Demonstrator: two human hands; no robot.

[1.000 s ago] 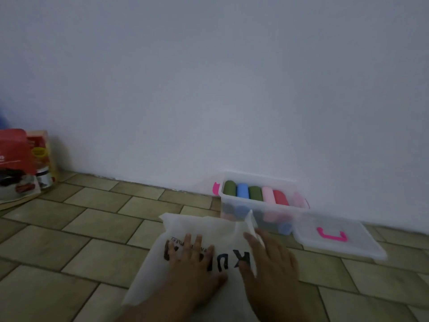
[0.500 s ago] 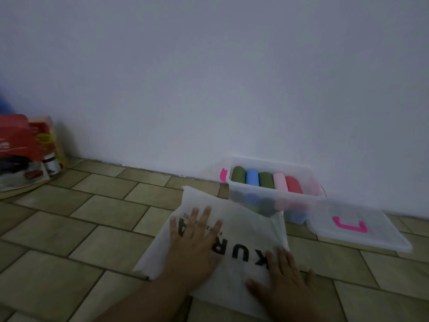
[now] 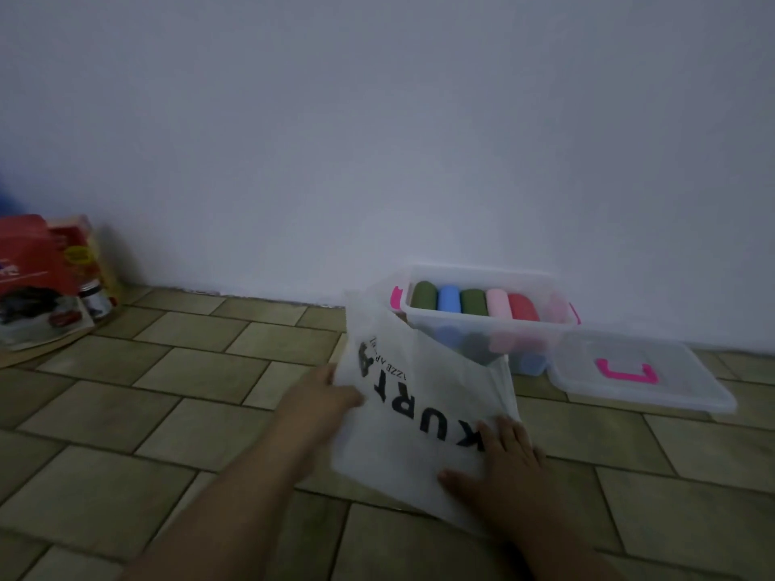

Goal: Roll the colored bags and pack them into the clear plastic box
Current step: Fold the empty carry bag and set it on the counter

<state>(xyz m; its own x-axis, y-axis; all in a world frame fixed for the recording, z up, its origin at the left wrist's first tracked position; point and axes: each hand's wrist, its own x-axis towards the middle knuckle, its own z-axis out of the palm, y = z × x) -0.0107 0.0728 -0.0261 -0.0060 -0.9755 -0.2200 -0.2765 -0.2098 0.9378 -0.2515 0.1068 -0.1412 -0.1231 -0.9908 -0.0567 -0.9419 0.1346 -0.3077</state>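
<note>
A white bag with black letters [image 3: 411, 413] lies partly on the tiled floor, its far left side lifted and folding toward the box. My left hand [image 3: 323, 396] grips that left edge. My right hand [image 3: 499, 463] presses flat on the bag's near right corner, fingers spread. Behind the bag, against the wall, stands the clear plastic box [image 3: 486, 320]. It holds a row of rolled bags [image 3: 474, 301]: green, blue, green, pink, red, pale pink. More rolls show through its front wall. The bag hides the box's near left corner.
The box's clear lid [image 3: 641, 371] with a pink handle lies on the floor to the right of the box. Red and yellow packages and a jar [image 3: 50, 278] sit at the far left by the wall. The white wall closes off the far side.
My left hand went from lying flat on the bag to gripping its left edge and lifting it. The bag's left side rose toward the box. My right hand stayed pressed on the near right corner.
</note>
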